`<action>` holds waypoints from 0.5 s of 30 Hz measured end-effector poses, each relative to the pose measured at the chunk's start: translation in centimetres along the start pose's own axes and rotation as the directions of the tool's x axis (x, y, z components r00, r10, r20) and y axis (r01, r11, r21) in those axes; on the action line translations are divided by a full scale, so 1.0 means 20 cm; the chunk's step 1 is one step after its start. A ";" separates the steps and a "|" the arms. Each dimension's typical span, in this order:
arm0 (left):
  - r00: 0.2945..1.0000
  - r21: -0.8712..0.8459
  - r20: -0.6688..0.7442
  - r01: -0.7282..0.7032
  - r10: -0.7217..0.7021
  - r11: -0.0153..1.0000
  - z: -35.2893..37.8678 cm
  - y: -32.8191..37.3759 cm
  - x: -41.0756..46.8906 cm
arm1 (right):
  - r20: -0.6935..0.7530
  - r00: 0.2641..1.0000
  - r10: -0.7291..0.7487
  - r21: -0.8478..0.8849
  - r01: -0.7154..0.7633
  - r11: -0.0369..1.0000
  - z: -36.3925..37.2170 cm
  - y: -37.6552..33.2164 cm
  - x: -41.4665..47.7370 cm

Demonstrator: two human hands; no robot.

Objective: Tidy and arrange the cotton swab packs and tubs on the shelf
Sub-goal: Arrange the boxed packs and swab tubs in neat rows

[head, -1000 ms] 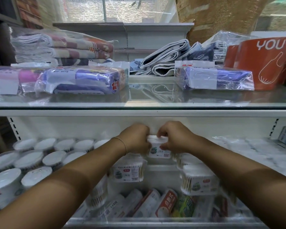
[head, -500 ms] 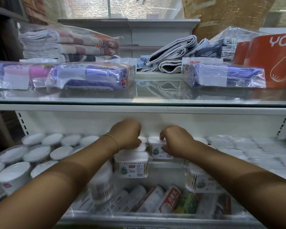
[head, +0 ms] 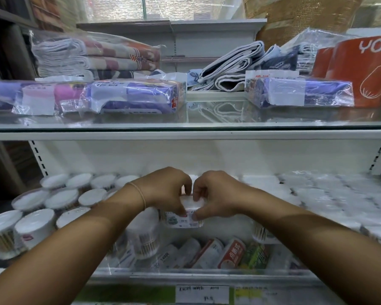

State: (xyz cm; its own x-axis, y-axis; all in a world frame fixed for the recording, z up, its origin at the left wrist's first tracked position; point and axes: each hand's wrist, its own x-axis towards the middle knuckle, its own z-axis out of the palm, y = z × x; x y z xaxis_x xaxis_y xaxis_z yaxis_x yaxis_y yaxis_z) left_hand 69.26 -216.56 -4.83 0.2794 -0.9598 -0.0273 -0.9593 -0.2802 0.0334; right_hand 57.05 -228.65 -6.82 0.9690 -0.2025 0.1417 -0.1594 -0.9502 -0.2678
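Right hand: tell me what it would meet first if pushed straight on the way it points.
The right hand grips the cotton swab box; pushed on leftward, it would likely meet the left hand just opposite, though depth is unclear.

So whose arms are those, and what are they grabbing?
They belong to a person, not a machine. The camera sits on the person's head, looking down, so both arms reach out from below. The left hand and the right hand together pinch a small cotton swab tub. Round white-lidded tubs stand on the left, and swab packs lie in front. On the glass shelf above are wrapped packs and folded towels.
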 end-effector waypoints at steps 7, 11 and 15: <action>0.993 -0.081 -0.096 -0.079 0.071 0.994 0.06 0.09 0.02 | -0.029 0.999 0.041 -0.045 -0.042 0.998 -0.03 0.07 -0.09; 0.985 -0.067 -0.104 -0.146 0.138 0.987 0.09 0.20 0.09 | 0.024 0.991 0.130 -0.164 -0.125 0.979 -0.10 0.15 -0.14; 0.967 0.225 -0.161 -0.161 0.200 0.961 0.10 0.27 0.18 | -0.050 0.982 0.180 -0.262 -0.187 0.947 -0.13 0.22 -0.15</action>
State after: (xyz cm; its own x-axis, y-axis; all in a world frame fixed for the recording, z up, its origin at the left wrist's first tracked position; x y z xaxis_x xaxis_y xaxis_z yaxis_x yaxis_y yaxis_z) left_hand 64.97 -221.48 -6.70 0.0849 -0.9863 0.1411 -0.9758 -0.1110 -0.1886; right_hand 52.86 -232.85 -5.96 0.9137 -0.3820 0.1387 -0.3817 -0.9238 -0.0301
